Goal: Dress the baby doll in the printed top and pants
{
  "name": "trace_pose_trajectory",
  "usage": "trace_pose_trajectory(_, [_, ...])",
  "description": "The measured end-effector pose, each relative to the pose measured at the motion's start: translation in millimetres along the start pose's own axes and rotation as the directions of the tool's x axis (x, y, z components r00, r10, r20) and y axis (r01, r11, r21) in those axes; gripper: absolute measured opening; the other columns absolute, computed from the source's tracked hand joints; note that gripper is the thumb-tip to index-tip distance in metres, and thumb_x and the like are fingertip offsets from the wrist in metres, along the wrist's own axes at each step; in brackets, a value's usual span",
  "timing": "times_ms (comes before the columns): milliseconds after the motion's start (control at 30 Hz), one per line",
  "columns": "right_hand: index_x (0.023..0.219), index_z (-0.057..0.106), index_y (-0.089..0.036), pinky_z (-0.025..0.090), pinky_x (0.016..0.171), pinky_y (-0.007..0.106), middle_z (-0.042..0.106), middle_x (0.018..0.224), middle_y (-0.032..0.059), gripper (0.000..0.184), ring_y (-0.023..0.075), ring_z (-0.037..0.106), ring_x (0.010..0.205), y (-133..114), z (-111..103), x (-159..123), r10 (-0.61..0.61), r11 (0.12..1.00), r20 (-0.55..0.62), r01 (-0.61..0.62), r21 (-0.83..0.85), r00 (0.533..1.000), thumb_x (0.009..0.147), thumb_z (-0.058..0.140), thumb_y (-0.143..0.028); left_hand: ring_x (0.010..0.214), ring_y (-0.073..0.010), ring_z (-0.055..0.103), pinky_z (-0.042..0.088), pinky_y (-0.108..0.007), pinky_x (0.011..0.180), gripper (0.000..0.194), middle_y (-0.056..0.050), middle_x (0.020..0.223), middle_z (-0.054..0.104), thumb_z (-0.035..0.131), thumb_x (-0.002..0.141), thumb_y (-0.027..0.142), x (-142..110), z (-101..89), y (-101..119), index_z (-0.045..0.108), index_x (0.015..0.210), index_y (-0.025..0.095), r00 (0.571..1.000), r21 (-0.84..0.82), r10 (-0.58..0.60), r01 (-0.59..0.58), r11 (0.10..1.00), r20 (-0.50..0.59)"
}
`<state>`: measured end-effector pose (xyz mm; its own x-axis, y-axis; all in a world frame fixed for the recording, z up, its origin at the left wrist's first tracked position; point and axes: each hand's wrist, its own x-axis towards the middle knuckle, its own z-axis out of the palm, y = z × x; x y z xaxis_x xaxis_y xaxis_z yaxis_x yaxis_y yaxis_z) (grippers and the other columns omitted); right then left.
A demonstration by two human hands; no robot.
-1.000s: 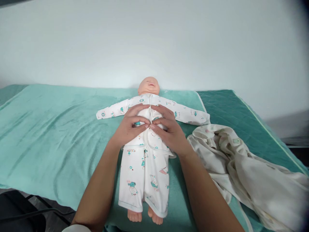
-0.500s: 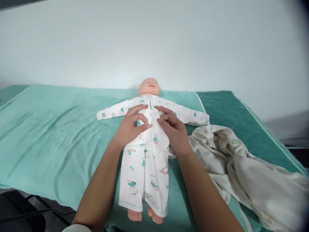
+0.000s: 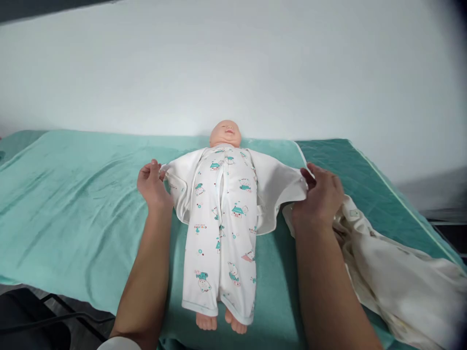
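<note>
A baby doll [image 3: 225,133] lies on its back, head toward the wall and bare feet toward me. It wears white printed trousers [image 3: 237,233] pulled up to the chest. Its white jacket [image 3: 272,187] is spread apart at the front, showing the plain inner side. My left hand [image 3: 155,187] pinches the jacket's left front panel near the sleeve. Out to the other side, my right hand [image 3: 319,194] grips the right front panel by its edge. The jacket's sleeves are mostly hidden behind the panels and hands.
A light green blanket [image 3: 80,204] covers the table, with a darker green cover [image 3: 368,180] at right. Crumpled cream cloth [image 3: 394,277] lies beside my right forearm. The white wall [image 3: 233,63] stands behind. A dark object with a cable [image 3: 36,321] is at lower left.
Both hands have moved outward from the doll's chest, drawing the jacket's front panels apart. The closed jacket front is now open, and the trousers' upper part shows.
</note>
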<state>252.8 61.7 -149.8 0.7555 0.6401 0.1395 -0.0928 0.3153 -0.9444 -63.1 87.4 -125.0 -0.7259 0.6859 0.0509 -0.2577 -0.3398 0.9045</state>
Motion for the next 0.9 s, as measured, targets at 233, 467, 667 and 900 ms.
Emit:
trace_pose_trajectory(233, [0.115,0.063,-0.020,0.039,0.117,0.049,0.063,0.133,0.0106,0.039,0.0251,0.057,0.128,17.4,15.9,-28.7,-0.092,0.891,0.313,0.218,-0.398,0.945,0.077,0.066,-0.030,0.119,-0.0204,0.060,0.045,-0.037,0.109,0.012,-0.005,0.116,0.071,0.065,0.089,0.025,-12.1,17.1,-25.3,0.069,0.100,0.021,0.754,0.448,0.247,-0.583,0.677,0.608])
trace_pose_trajectory(467, [0.133,0.062,-0.026,0.032,0.118,0.059,0.053,0.151,0.0119,0.041,0.0298,0.042,0.144,27.5,19.8,-29.7,-0.256,0.525,0.605,0.634,-0.568,0.754,0.096,0.046,-0.033,0.133,-0.0234,0.054,0.035,-0.043,0.118,0.032,-0.005,0.139,0.065,0.052,0.099,0.025,4.6,28.4,-40.6,0.068,0.126,0.029,0.538,0.480,0.156,-0.825,0.298,0.828])
trace_pose_trajectory(667, [0.133,0.066,-0.031,0.020,0.118,0.069,0.060,0.145,0.0068,0.042,0.0323,0.050,0.136,20.2,38.9,-16.4,-0.199,0.367,0.655,0.675,-0.640,0.729,0.101,0.039,-0.029,0.127,-0.0209,0.058,0.037,-0.040,0.113,0.044,0.000,0.136,0.067,0.047,0.096,0.016,11.4,41.2,-38.2,0.067,0.131,0.035,0.500,0.475,0.082,-0.854,0.214,0.862])
trace_pose_trajectory(900, [0.127,0.074,-0.028,0.049,0.099,0.044,0.073,0.123,0.0060,0.045,0.0281,0.066,0.111,20.8,53.1,24.9,-0.119,0.326,0.708,0.701,-0.635,0.696,0.093,0.044,-0.021,0.116,-0.0253,0.062,0.046,-0.040,0.098,0.049,-0.001,0.127,0.072,0.048,0.088,0.009,21.8,40.0,-43.5,0.073,0.123,0.033,0.572,0.558,0.124,-0.820,0.130,0.811])
